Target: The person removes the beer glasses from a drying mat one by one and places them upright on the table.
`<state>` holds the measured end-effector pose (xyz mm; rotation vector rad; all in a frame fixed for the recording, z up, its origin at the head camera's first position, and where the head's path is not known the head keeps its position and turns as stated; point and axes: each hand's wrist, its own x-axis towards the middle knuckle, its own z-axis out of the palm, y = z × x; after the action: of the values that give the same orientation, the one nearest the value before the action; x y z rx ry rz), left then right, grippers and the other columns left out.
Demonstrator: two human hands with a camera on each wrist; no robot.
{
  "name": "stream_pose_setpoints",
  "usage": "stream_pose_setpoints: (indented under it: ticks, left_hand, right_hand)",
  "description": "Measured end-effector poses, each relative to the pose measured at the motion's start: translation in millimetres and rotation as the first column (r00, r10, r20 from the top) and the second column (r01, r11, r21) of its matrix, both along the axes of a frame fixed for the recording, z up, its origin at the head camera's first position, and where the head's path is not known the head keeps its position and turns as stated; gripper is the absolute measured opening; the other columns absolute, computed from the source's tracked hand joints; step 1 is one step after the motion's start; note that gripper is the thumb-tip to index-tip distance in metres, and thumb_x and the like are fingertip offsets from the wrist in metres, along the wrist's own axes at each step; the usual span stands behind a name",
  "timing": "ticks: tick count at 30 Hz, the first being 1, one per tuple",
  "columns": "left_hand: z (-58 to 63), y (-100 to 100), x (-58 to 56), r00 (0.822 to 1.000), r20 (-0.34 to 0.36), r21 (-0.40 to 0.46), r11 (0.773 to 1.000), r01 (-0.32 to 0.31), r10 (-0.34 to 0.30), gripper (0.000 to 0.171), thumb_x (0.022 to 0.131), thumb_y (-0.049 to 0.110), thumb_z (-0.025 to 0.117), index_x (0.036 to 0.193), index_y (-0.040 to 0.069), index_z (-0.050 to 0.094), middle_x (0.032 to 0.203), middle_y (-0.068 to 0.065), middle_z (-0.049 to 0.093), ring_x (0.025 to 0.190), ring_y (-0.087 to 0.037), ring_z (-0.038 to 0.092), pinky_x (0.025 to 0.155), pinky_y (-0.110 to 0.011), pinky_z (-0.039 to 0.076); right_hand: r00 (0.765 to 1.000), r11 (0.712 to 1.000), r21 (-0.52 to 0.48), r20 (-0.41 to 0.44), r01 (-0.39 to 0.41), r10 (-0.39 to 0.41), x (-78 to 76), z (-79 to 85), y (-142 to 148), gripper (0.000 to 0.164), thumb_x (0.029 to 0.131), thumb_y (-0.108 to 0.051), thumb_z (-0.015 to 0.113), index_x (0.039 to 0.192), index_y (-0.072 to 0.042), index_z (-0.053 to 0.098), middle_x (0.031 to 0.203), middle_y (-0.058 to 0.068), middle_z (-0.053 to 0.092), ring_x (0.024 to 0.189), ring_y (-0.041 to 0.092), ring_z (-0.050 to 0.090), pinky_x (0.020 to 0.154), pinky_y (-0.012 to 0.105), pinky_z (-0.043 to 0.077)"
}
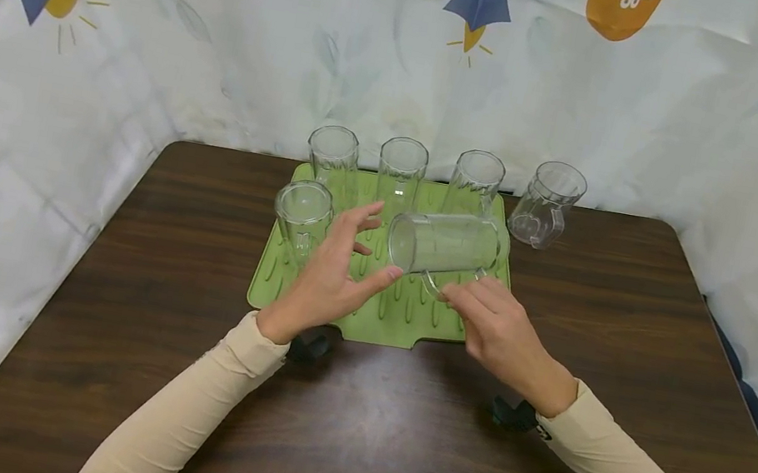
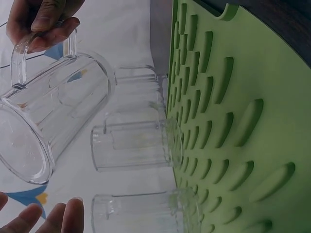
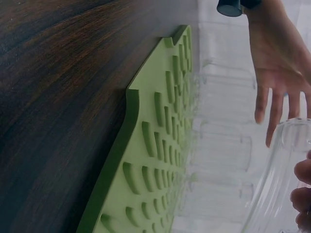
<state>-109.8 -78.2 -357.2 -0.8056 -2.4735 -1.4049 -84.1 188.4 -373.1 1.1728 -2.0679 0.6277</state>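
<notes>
A clear glass mug [image 1: 449,245] lies sideways in the air above a green drying mat [image 1: 377,333]. My right hand [image 1: 503,326] grips it by the handle, which hangs on the side nearest me. My left hand [image 1: 335,271] is spread at the mug's left end, fingers and thumb apart. In the left wrist view, the fingertips [image 2: 73,216] of that hand are off the glass; whether the thumb touches it I cannot tell. On the mat's front left stands another glass mug [image 1: 303,215], just beyond the left hand.
Along the mat's back edge stand a left mug [image 1: 332,165], a middle mug [image 1: 400,177] and a right mug [image 1: 475,186], all clear glass. One more glass mug [image 1: 546,203] is on the dark wooden table [image 1: 602,310], right of the mat. A patterned white curtain [image 1: 269,40] hangs behind.
</notes>
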Motion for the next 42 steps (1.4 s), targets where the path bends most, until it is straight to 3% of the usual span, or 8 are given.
stream_pose_setpoints:
  ticks: [3, 10, 18, 25, 28, 33, 42]
  left_hand:
    - [-0.9, 3.3, -1.5, 1.0, -0.004, 0.019, 1.0, 0.015, -0.015, 0.084, 0.095, 0.027, 0.075, 0.163, 0.02, 0.026, 0.16, -0.014, 0.037, 0.142, -0.032, 0.05, 0.098, -0.051, 0.059]
    - [-4.0, 8.5, -4.2, 0.999, -0.039, 0.009, 1.0, 0.023, -0.023, 0.086, 0.093, 0.025, 0.08, 0.161, 0.016, 0.029, 0.16, -0.014, 0.038, 0.142, -0.028, 0.051, 0.096, -0.045, 0.06]
    - [-6.3, 9.8, -3.0, 1.0, -0.011, -0.017, 1.0, 0.02, -0.02, 0.084, 0.093, 0.027, 0.079, 0.16, 0.016, 0.03, 0.159, -0.012, 0.04, 0.14, -0.026, 0.051, 0.096, -0.044, 0.06]
    - [-8.3, 11.5, -1.6, 0.999, 0.026, -0.029, 0.999, 0.034, -0.033, 0.082, 0.095, 0.031, 0.077, 0.16, 0.017, 0.031, 0.159, -0.014, 0.039, 0.134, -0.028, 0.052, 0.095, -0.049, 0.06]
    - [-10.0, 12.7, -1.2, 0.999, 0.033, -0.035, 0.999, 0.04, -0.039, 0.08, 0.095, 0.031, 0.077, 0.16, 0.016, 0.032, 0.158, -0.014, 0.04, 0.133, -0.027, 0.052, 0.095, -0.044, 0.061]
    - [-12.7, 15.5, -1.1, 0.999, 0.001, -0.04, 0.998, 0.048, -0.048, 0.076, 0.095, 0.029, 0.076, 0.157, 0.011, 0.035, 0.153, -0.014, 0.044, 0.128, -0.025, 0.052, 0.093, -0.038, 0.061]
    - [-18.5, 18.5, -1.8, 0.998, 0.009, -0.019, 0.997, 0.069, -0.069, 0.072, 0.096, 0.026, 0.074, 0.155, 0.01, 0.037, 0.155, -0.013, 0.042, 0.13, -0.026, 0.052, 0.095, -0.049, 0.061]
  right_hand:
    - [1.0, 1.0, 0.014, -0.009, 0.006, -0.006, 0.6, -1.4, -0.1, 0.029, 0.107, 0.0, 0.043, 0.108, -0.003, 0.073, 0.091, 0.004, 0.07, 0.077, 0.019, 0.057, 0.071, 0.033, 0.05]
    - [1.0, 0.999, 0.05, 0.024, 0.016, -0.018, 4.6, -3.9, 0.0, 0.028, 0.105, 0.002, 0.045, 0.109, -0.003, 0.073, 0.094, 0.004, 0.073, 0.079, 0.02, 0.06, 0.074, 0.034, 0.05]
    - [0.998, 0.994, 0.107, 0.041, 0.037, -0.041, 7.6, -6.5, -0.6, 0.03, 0.108, -0.002, 0.043, 0.111, -0.004, 0.073, 0.095, 0.005, 0.074, 0.08, 0.019, 0.061, 0.072, 0.034, 0.05]
    - [0.998, 0.989, 0.141, 0.04, 0.048, -0.054, 8.9, -8.2, -0.7, 0.026, 0.102, 0.006, 0.051, 0.112, -0.004, 0.073, 0.094, 0.004, 0.074, 0.08, 0.019, 0.061, 0.069, 0.034, 0.049]
    - [0.997, 0.985, 0.162, 0.038, 0.054, -0.061, 9.7, -7.1, -1.1, 0.028, 0.094, 0.011, 0.058, 0.113, -0.004, 0.073, 0.095, 0.005, 0.075, 0.081, 0.019, 0.061, 0.068, 0.034, 0.048]
    - [0.998, 0.982, 0.177, 0.023, 0.06, -0.065, 9.7, -8.2, -1.4, 0.037, 0.086, 0.017, 0.058, 0.112, -0.004, 0.073, 0.093, 0.005, 0.074, 0.079, 0.02, 0.06, 0.067, 0.032, 0.047]
    - [0.997, 0.981, 0.18, 0.007, 0.069, -0.072, 9.0, -11.3, -0.6, 0.035, 0.087, 0.016, 0.055, 0.111, -0.004, 0.073, 0.089, 0.004, 0.073, 0.077, 0.019, 0.058, 0.064, 0.031, 0.044]
